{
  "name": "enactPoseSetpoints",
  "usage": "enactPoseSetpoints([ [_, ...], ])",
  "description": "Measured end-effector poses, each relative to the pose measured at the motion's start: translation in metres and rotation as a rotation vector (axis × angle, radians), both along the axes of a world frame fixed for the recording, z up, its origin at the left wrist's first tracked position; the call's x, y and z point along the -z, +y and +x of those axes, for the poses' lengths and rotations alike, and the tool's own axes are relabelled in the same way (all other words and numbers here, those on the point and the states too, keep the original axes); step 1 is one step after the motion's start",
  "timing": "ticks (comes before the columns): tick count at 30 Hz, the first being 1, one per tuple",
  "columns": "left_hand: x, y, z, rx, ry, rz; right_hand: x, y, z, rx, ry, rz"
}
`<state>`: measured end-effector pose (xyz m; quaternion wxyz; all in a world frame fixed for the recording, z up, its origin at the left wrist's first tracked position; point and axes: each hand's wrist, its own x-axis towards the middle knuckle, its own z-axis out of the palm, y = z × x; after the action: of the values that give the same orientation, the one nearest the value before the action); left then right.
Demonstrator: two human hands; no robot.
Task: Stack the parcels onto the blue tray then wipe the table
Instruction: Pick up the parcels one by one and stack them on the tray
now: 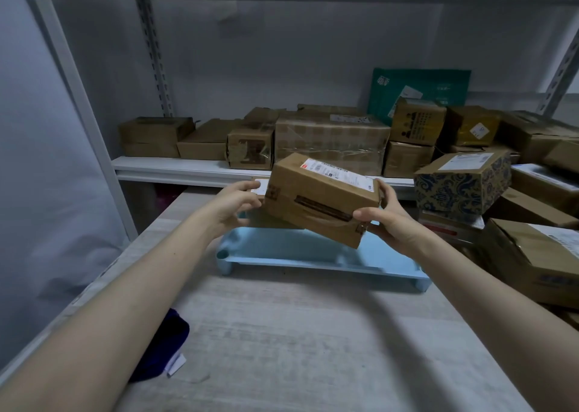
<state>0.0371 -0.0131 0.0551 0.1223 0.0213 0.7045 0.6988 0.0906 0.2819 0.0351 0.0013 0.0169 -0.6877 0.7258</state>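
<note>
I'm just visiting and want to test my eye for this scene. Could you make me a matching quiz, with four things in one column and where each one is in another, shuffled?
Things:
1. taped brown parcel
2. blue tray
3. dark blue cloth
4. green bag

Places:
A. upright against the back wall, behind boxes
B. at the table's left edge, nearest the person
C. held tilted in the air
D. standing on the table, under the held parcel

Pairs: 1-C, 2-D, 3-B, 4-A
</note>
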Motion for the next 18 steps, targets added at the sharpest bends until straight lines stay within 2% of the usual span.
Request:
enactPoseSetpoints([
  [3,0.005,0.004,-0.010,-0.140,-0.013,-0.103,0.001,0.008,-0.003,0.059,0.015,-0.027],
  [7,0.009,0.011,-0.018,-0.293,-0.053,-0.091,0.004,0.008,-0.004,-0.020,0.014,0.031],
  [13,0.013,0.000,-0.019,-0.341,-0.086,-0.159,0.018,-0.015,-0.015,-0.208,0.059,0.161],
  [16,0.011,-0.008,-0.017,-0.303,-0.096,-0.199,0.025,-0.025,-0.022,-0.226,0.062,0.274],
  [18,0.010,-0.010,-0.017,-0.290,-0.105,-0.222,0.031,-0.031,-0.026,-0.208,0.053,0.280],
])
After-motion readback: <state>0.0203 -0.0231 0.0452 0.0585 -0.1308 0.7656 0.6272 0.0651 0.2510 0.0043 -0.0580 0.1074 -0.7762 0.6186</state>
